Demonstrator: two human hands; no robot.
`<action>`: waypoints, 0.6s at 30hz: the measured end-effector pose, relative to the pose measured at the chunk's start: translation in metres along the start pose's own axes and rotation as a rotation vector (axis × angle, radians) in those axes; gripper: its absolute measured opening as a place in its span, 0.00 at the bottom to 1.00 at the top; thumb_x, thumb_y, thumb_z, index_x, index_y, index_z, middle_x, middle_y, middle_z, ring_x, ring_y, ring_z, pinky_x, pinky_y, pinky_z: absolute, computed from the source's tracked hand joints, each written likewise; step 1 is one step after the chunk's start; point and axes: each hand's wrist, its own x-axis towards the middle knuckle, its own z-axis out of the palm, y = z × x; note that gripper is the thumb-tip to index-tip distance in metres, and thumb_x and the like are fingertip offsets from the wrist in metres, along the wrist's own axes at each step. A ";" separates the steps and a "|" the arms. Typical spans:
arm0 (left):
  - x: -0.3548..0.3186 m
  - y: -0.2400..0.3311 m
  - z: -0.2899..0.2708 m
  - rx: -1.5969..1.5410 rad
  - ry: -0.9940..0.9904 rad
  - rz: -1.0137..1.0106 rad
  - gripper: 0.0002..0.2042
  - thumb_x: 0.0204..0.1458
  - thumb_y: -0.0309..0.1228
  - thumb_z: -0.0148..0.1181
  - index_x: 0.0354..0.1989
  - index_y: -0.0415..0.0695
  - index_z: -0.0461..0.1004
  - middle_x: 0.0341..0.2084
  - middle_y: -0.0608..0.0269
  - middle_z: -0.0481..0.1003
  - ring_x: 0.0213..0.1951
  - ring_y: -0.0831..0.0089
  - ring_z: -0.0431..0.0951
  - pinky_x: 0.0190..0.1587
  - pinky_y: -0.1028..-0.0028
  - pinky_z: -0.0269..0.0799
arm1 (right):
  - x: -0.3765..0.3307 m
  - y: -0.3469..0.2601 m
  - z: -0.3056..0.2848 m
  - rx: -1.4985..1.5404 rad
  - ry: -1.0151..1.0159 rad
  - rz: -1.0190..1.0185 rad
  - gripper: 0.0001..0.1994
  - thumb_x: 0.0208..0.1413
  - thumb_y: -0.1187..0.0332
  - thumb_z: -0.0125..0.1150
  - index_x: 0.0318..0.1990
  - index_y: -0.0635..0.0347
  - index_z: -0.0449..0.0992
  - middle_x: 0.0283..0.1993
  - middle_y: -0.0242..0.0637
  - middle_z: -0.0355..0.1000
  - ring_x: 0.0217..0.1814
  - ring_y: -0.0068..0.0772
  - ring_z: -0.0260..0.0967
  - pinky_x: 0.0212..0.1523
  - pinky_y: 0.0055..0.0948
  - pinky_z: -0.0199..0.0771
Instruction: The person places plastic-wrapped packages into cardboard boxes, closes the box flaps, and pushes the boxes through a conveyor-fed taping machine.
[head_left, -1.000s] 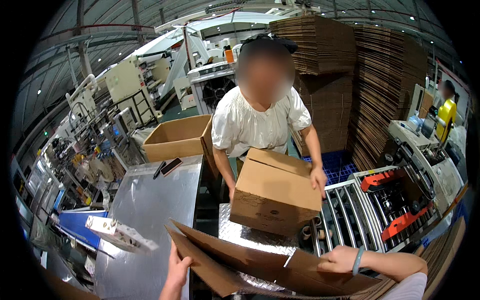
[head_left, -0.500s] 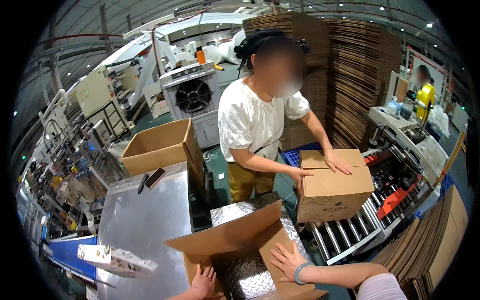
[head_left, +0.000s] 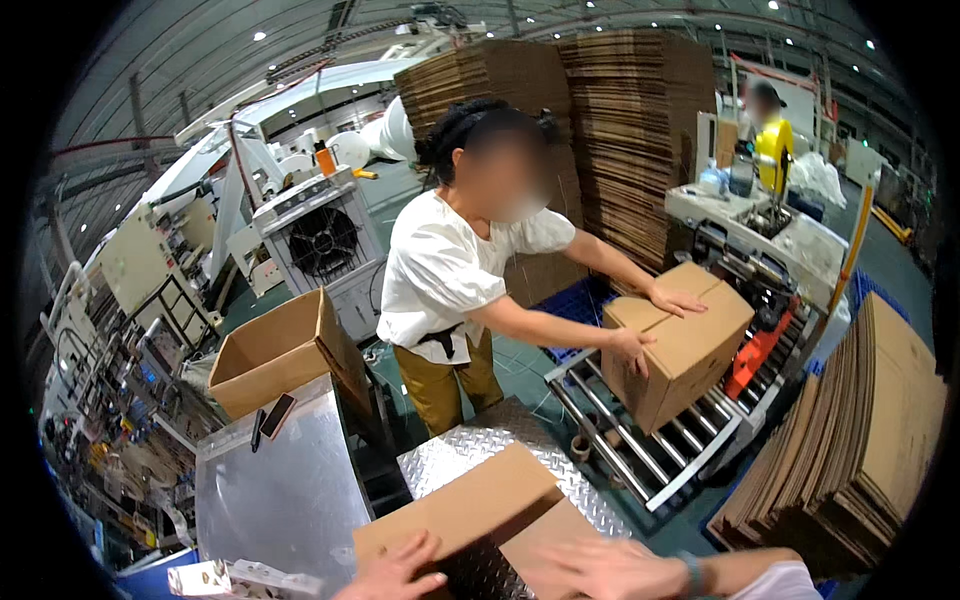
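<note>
An open cardboard box (head_left: 460,510) stands before me at the lower edge, over a diamond-plate metal surface (head_left: 580,490). My left hand (head_left: 400,572) rests on its left side, thumb apart from the fingers. On the right flap lies my right hand (head_left: 605,570), blurred, fingers stretched out. Across from me a person in a white top (head_left: 455,270) has both hands on a closed cardboard box (head_left: 680,345), tilted on a roller conveyor (head_left: 640,455). The lower part of my own box is cut off by the frame edge.
A metal table (head_left: 285,490) at left carries a phone (head_left: 278,415) and a dark pen-like item (head_left: 257,430). Behind it stands an open carton (head_left: 270,365). Flattened cartons are stacked at right (head_left: 860,430) and at the back (head_left: 630,150). Farther off is another person in yellow (head_left: 772,145).
The view has swung right. The co-worker's box has moved onto the rollers and turned. My hands have moved from inside the open box up to its flaps.
</note>
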 end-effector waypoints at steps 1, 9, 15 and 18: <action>0.002 0.010 0.011 -0.149 -0.238 -0.144 0.35 0.56 0.58 0.40 0.65 0.46 0.50 0.65 0.46 0.46 0.68 0.58 0.43 0.66 0.68 0.41 | 0.008 0.008 0.009 -0.039 -0.214 0.257 0.26 0.59 0.49 0.43 0.61 0.52 0.62 0.68 0.51 0.46 0.70 0.50 0.45 0.64 0.49 0.50; 0.004 -0.048 -0.008 -0.933 0.354 -0.357 0.22 0.61 0.42 0.43 0.57 0.39 0.62 0.54 0.54 0.66 0.54 0.66 0.68 0.55 0.66 0.63 | 0.012 0.136 0.089 -0.428 -0.179 0.208 0.28 0.58 0.50 0.44 0.63 0.52 0.57 0.65 0.48 0.54 0.68 0.45 0.49 0.64 0.52 0.47; 0.048 -0.073 0.191 -0.642 0.776 -0.835 0.31 0.51 0.44 0.57 0.57 0.34 0.58 0.52 0.45 0.66 0.53 0.57 0.66 0.56 0.65 0.61 | -0.065 0.262 0.008 -0.367 0.031 0.342 0.22 0.54 0.57 0.48 0.52 0.62 0.67 0.58 0.53 0.60 0.57 0.50 0.59 0.56 0.46 0.58; 0.093 -0.039 0.288 -1.459 0.789 -1.024 0.36 0.49 0.50 0.59 0.60 0.37 0.59 0.58 0.48 0.62 0.56 0.56 0.63 0.57 0.62 0.61 | -0.121 0.314 -0.025 -0.035 0.072 0.927 0.29 0.58 0.53 0.43 0.57 0.70 0.58 0.63 0.55 0.52 0.64 0.53 0.49 0.62 0.43 0.50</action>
